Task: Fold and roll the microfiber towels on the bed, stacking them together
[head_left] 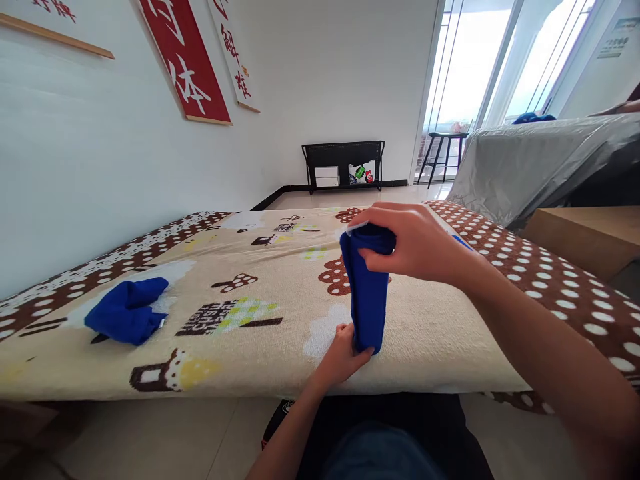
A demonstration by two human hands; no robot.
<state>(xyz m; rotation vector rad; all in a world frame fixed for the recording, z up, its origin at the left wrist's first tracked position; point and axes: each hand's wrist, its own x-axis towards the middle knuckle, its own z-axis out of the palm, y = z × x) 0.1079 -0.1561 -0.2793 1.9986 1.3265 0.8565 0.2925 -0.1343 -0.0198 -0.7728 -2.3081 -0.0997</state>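
A blue towel (pixel 370 300), folded into a narrow strip, stands upright over the near part of the bed. My right hand (pixel 410 240) grips its top end, where a white strip like a label shows under the fingers. My left hand (pixel 343 353) holds the bottom corner, its thumb across the lower edge, close to the blanket. Off to the left lies a second blue cloth (pixel 127 310), crumpled, with a small white tag. A bit of blue fabric (pixel 463 242) shows behind my right wrist, mostly hidden.
A cream patterned blanket (pixel 280 293) with brown dotted borders covers the bed. On the right are a cardboard box (pixel 590 233) and furniture under a silvery cover (pixel 530 160). A black rack (pixel 343 153) stands at the far wall, and a stool (pixel 445 150) by the window.
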